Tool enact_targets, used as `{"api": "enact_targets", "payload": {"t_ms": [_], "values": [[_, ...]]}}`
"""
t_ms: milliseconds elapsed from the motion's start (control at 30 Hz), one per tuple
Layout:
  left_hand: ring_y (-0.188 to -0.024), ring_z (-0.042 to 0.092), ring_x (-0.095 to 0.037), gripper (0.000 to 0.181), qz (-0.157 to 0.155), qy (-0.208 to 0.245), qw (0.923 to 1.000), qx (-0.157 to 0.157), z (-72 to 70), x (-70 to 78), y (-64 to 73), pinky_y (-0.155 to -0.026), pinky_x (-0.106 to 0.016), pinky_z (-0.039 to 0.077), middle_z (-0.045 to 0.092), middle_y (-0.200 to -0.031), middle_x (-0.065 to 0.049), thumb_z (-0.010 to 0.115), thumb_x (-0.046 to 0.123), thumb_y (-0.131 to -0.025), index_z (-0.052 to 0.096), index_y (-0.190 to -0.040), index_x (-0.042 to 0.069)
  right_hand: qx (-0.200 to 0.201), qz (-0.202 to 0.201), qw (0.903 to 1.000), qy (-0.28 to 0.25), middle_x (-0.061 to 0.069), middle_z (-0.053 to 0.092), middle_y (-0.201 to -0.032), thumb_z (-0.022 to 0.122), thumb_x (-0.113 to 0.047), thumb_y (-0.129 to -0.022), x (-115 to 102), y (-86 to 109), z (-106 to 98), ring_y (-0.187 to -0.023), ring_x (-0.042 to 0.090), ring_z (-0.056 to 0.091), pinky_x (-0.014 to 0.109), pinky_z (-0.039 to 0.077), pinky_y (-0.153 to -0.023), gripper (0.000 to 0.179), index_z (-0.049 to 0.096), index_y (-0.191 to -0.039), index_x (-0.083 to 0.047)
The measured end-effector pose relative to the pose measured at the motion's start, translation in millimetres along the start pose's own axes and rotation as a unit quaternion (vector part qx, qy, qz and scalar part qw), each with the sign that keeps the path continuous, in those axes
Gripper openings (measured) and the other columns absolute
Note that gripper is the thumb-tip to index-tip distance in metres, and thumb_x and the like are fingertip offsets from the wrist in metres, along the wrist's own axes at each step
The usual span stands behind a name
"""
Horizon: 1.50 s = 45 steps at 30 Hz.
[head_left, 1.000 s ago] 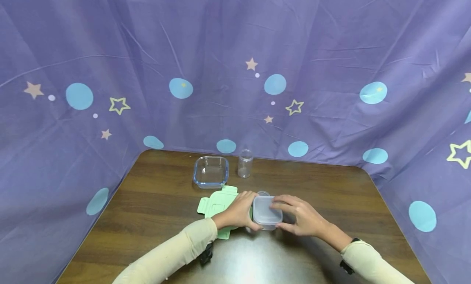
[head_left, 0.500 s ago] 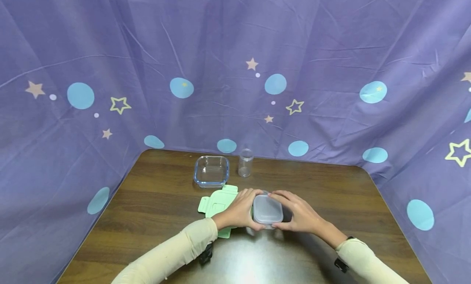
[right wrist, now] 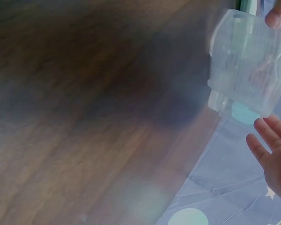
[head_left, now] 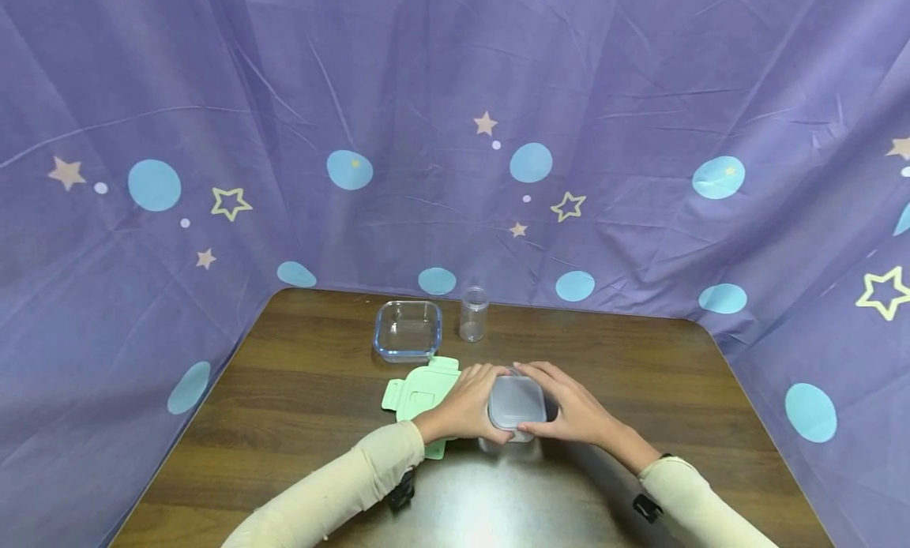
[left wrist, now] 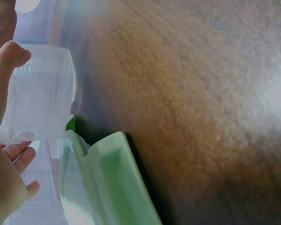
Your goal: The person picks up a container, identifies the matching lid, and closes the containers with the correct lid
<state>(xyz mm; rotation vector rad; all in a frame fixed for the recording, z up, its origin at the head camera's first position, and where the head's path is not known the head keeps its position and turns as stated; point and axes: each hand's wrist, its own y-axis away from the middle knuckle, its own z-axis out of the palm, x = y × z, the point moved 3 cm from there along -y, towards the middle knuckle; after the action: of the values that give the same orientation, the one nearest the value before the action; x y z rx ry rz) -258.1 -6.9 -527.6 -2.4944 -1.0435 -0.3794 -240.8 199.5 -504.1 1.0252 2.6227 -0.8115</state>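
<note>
A small clear plastic container with a frosted square lid stands between both hands. My left hand holds its left side, thumb at the near corner and fingers reaching the far side. From the right, my right hand spans the same container, its thumb on the near edge and its index finger at the far edge. The left wrist view shows the container's side wall under the left thumb. A pale green clip lid lies partly hidden beneath the left hand.
Behind the green lid sits a square glass dish without a cover. To its right a clear cylindrical jar stands upright. A patterned purple curtain borders the wooden table at the back and sides.
My right hand has shifted left around the container, its fingers moving off the lid's top to the far edge and its thumb along the near edge. The left hand has stayed nearly still.
</note>
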Motion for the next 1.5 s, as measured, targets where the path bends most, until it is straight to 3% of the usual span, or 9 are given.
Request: {"api": "enact_targets", "payload": {"t_ms": [367, 667, 800, 933, 1033, 1200, 1500], "values": [[-0.106, 0.052, -0.014, 0.095, 0.002, 0.017, 0.9997, 0.019, 0.9, -0.4, 1.6, -0.098, -0.034, 0.044, 0.061, -0.12, 0.001, 0.088, 0.052, -0.062, 0.05, -0.138, 0.009, 0.011, 0.027, 0.9995, -0.009, 0.0, 0.054, -0.146, 0.082, -0.047, -0.083, -3.3, -16.2, -10.5, -0.132, 0.023, 0.057, 0.051, 0.055, -0.1, 0.083, 0.046, -0.154, -0.022], [-0.11, 0.052, -0.015, 0.096, 0.0, 0.017, 0.9996, 0.021, -11.6, -2.9, 5.9, -0.102, -0.034, 0.043, 0.061, -0.122, 0.001, 0.089, 0.054, -0.062, 0.05, -0.139, 0.01, 0.037, 0.04, 0.9983, -0.023, 0.001, 0.055, -0.144, 0.074, -0.035, -0.091, 6.3, -27.8, -20.7, -0.132, 0.025, 0.055, 0.056, 0.053, -0.1, 0.071, 0.044, -0.155, -0.025], [-0.108, 0.051, -0.015, 0.097, -0.009, 0.014, 0.9996, 0.023, -22.2, -7.1, 7.6, -0.103, -0.036, 0.043, 0.061, -0.119, 0.001, 0.09, 0.052, -0.06, 0.051, -0.138, 0.01, 0.045, 0.049, 0.9974, -0.027, 0.002, 0.056, -0.143, 0.065, -0.028, -0.098, 11.9, -29.6, -21.4, -0.132, 0.025, 0.055, 0.056, 0.051, -0.102, 0.058, 0.047, -0.153, -0.023], [-0.11, 0.052, -0.018, 0.097, -0.017, 0.024, 0.9991, 0.03, -35.6, -12.1, 10.5, -0.103, -0.039, 0.043, 0.061, -0.119, -0.001, 0.091, 0.05, -0.06, 0.051, -0.137, 0.009, 0.042, 0.064, 0.9971, 0.0, 0.004, 0.057, -0.141, 0.061, -0.028, -0.1, 18.7, -29.1, -19.3, -0.131, 0.027, 0.056, 0.056, 0.05, -0.103, 0.053, 0.049, -0.151, -0.022], [-0.112, 0.052, -0.02, 0.097, -0.022, 0.029, 0.9985, 0.042, -46.2, -15.6, 13.8, -0.105, -0.042, 0.043, 0.061, -0.121, -0.001, 0.092, 0.048, -0.059, 0.051, -0.137, 0.009, 0.034, 0.057, 0.997, 0.038, 0.008, 0.057, -0.141, 0.065, -0.033, -0.097, 24.5, -28.4, -15.9, -0.13, 0.031, 0.055, 0.058, 0.048, -0.104, 0.058, 0.049, -0.151, -0.02], [-0.111, 0.053, -0.023, 0.098, -0.021, 0.022, 0.997, 0.071, -65.3, -21.9, 19.0, -0.109, -0.048, 0.042, 0.062, -0.119, -0.003, 0.094, 0.045, -0.056, 0.052, -0.137, 0.007, 0.025, 0.012, 0.9947, 0.099, 0.015, 0.053, -0.146, 0.07, -0.043, -0.091, 32.9, -26.7, -6.0, -0.136, 0.037, 0.05, 0.061, 0.043, -0.108, 0.072, 0.048, -0.151, -0.01], [-0.105, 0.053, -0.021, 0.098, -0.044, 0.013, 0.9934, 0.105, -102.6, -38.6, 29.2, -0.099, -0.045, 0.044, 0.062, -0.116, -0.004, 0.095, 0.043, -0.056, 0.053, -0.136, 0.007, -0.003, -0.023, 0.9925, 0.12, 0.017, 0.041, -0.158, 0.069, -0.059, -0.088, 35.2, -21.8, 7.7, -0.144, 0.037, 0.041, 0.06, 0.036, -0.114, 0.094, 0.037, -0.156, -0.003]]}}
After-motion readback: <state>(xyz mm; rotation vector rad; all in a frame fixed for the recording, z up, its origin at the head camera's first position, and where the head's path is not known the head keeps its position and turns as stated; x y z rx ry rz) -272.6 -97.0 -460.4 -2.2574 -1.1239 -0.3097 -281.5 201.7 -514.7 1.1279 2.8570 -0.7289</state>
